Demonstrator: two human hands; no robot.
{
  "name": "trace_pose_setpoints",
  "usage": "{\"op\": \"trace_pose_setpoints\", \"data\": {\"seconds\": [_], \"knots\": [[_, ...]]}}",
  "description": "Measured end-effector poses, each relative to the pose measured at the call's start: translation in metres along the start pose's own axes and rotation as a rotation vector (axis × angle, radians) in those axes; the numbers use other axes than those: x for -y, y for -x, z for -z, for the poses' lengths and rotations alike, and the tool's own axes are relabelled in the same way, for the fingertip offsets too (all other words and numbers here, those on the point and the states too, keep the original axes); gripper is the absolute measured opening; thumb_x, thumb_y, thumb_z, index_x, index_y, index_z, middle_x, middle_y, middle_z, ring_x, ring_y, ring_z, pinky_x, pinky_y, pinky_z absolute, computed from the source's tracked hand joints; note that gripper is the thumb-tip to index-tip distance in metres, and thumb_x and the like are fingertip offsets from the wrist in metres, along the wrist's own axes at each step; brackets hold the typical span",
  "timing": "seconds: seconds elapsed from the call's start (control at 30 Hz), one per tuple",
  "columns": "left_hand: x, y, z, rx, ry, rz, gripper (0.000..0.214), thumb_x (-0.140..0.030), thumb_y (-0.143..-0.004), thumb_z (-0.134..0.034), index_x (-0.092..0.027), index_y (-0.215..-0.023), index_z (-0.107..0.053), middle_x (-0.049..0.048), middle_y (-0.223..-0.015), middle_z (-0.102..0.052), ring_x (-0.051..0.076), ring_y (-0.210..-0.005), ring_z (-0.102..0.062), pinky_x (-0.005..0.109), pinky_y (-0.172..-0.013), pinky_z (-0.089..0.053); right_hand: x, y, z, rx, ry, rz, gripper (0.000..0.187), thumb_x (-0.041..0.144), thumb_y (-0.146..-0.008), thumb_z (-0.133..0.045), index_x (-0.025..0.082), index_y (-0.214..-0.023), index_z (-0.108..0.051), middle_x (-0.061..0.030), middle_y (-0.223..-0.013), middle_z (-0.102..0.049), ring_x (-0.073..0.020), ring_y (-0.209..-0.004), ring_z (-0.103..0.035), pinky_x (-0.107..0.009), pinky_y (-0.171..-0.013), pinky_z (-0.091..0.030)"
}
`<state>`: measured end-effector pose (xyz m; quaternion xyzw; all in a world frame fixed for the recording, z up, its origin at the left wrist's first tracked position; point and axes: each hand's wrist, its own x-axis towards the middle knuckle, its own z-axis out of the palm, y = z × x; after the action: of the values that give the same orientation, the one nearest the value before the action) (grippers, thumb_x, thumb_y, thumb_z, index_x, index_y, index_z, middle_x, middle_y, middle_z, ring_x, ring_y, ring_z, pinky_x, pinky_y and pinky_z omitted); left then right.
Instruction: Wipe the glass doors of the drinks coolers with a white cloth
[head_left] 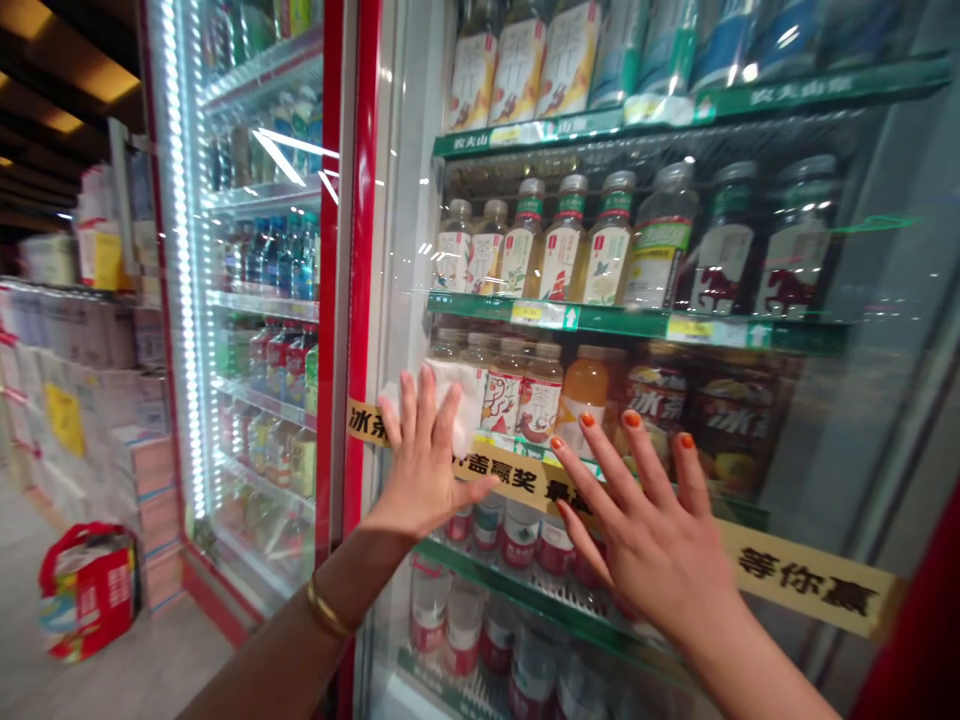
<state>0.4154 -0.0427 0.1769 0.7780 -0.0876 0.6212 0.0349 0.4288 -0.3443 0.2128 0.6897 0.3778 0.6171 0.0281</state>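
Nearest the camera, the two bare forearms run in past the bottom edge of the view, which cuts them off; a gold-coloured bangle circles the left wrist. The left hand is laid out flat, fingers spread, over a crumpled white cloth against the glass door, close to the door's left edge and the red frame. The hand covers much of the cloth, so its full outline can't be made out. The right hand, with orange nails, is spread wide and grips nothing visible; its palm faces the glass, and whether every fingertip touches cannot be told. A yellow strip with black lettering slants from the door's left edge towards its lower right, its wording broken by both hands. Behind the glass, labelled bottles stand on green-edged shelves; the top row is cut off above, the lower bottles are dim and blurred, and reflections cross the panes. The right hand partly hides the row behind it. A blurred red shape fills the lower right corner, too indistinct to name.
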Motion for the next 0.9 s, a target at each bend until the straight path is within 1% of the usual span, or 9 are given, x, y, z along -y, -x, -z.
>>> {"op": "trace_pose_setpoints", "data": {"seconds": [0.13, 0.27, 0.33, 0.4, 0.53, 0.6, 0.7, 0.8, 0.9], "knots": [[0.026, 0.035, 0.012, 0.092, -0.097, 0.040, 0.109, -0.088, -0.095, -0.050, -0.030, -0.179, -0.013, 0.0236, -0.187, 0.002, 0.053, -0.172, 0.004, 0.089, -0.127, 0.006, -0.014, 0.002, 0.016, 0.025, -0.036, 0.037, 0.075, 0.052, -0.109, -0.056, 0.033, -0.176, -0.030, 0.0000, -0.177, -0.044, -0.0295, -0.167, -0.039, -0.054, -0.144, -0.008], [0.034, -0.019, 0.012, -0.102, -0.005, 0.170, 0.111, -0.090, -0.098, -0.037, -0.020, -0.179, -0.007, 0.0248, -0.186, 0.009, 0.043, -0.173, 0.014, 0.078, -0.135, 0.006, -0.029, 0.006, 0.022, -0.055, 0.038, -0.115, 0.076, 0.052, -0.108, -0.057, 0.034, -0.177, -0.030, -0.0034, -0.178, -0.043, -0.0348, -0.166, -0.040, -0.060, -0.143, -0.006], [0.017, -0.051, 0.005, -0.167, 0.049, 0.109, 0.114, -0.093, -0.095, -0.036, -0.023, -0.179, -0.002, 0.0212, -0.187, 0.010, 0.039, -0.174, 0.013, 0.072, -0.139, 0.005, -0.033, 0.008, 0.019, -0.069, 0.061, -0.144, 0.078, 0.053, -0.108, -0.057, 0.034, -0.177, -0.027, -0.0043, -0.179, -0.041, -0.0358, -0.166, -0.041, -0.061, -0.142, -0.007], [-0.004, -0.060, 0.000, -0.141, 0.082, 0.007, 0.118, -0.096, -0.093, -0.037, -0.027, -0.179, 0.005, 0.0192, -0.188, 0.001, 0.039, -0.175, 0.003, 0.073, -0.138, 0.006, -0.035, 0.010, 0.016, -0.069, 0.060, -0.136, 0.076, 0.054, -0.110, -0.053, 0.033, -0.177, -0.026, -0.0040, -0.179, -0.040, -0.0333, -0.166, -0.040, -0.058, -0.143, -0.008], [-0.006, -0.020, 0.002, 0.035, 0.099, -0.217, 0.103, -0.093, -0.093, -0.043, -0.045, -0.178, -0.010, 0.0073, -0.182, -0.036, 0.040, -0.173, -0.020, 0.074, -0.138, 0.010, -0.034, 0.011, 0.013, -0.074, 0.060, -0.121, 0.074, 0.054, -0.111, -0.051, 0.032, -0.177, -0.027, -0.0045, -0.178, -0.042, -0.0304, -0.168, -0.037, -0.055, -0.143, -0.008], [0.014, -0.012, 0.009, 0.080, 0.074, -0.151, 0.085, -0.082, -0.101, -0.044, -0.051, -0.176, -0.019, 0.0018, -0.180, -0.040, 0.037, -0.173, -0.022, 0.072, -0.139, 0.010, -0.032, 0.011, 0.014, -0.072, 0.072, -0.117, 0.078, 0.055, -0.110, -0.054, 0.030, -0.178, -0.024, -0.0059, -0.178, -0.043, -0.0307, -0.168, -0.037, -0.056, -0.143, -0.006], [0.031, -0.049, 0.017, -0.013, 0.081, 0.120, 0.069, -0.064, -0.111, -0.033, -0.048, -0.176, -0.020, -0.0003, -0.187, -0.023, 0.036, -0.175, -0.011, 0.074, -0.138, 0.008, -0.031, 0.009, 0.014, -0.072, 0.081, -0.110, 0.083, 0.055, -0.108, -0.059, 0.027, -0.178, -0.023, -0.0080, -0.177, -0.044, -0.0313, -0.167, -0.038, -0.056, -0.143, -0.003], [0.001, -0.097, 0.013, -0.106, 0.112, 0.143, 0.066, -0.059, -0.114, -0.027, -0.044, -0.177, -0.018, -0.0016, -0.189, -0.011, 0.035, -0.176, 0.002, 0.073, -0.139, 0.004, -0.032, 0.010, 0.015, -0.078, 0.073, -0.109, 0.084, 0.052, -0.107, -0.062, 0.027, -0.178, -0.025, -0.0085, -0.177, -0.044, -0.0314, -0.167, -0.039, -0.056, -0.143, -0.004], [-0.046, -0.093, 0.004, 0.019, 0.124, -0.192, 0.067, -0.064, -0.111, -0.039, -0.050, -0.175, -0.024, -0.0065, -0.186, -0.022, 0.035, -0.176, -0.007, 0.071, -0.141, 0.000, -0.037, 0.015, 0.021, -0.069, 0.022, -0.077, 0.081, 0.049, -0.108, -0.061, 0.028, -0.177, -0.026, -0.0066, -0.178, -0.042, -0.0295, -0.168, -0.038, -0.054, -0.143, -0.008]]}}
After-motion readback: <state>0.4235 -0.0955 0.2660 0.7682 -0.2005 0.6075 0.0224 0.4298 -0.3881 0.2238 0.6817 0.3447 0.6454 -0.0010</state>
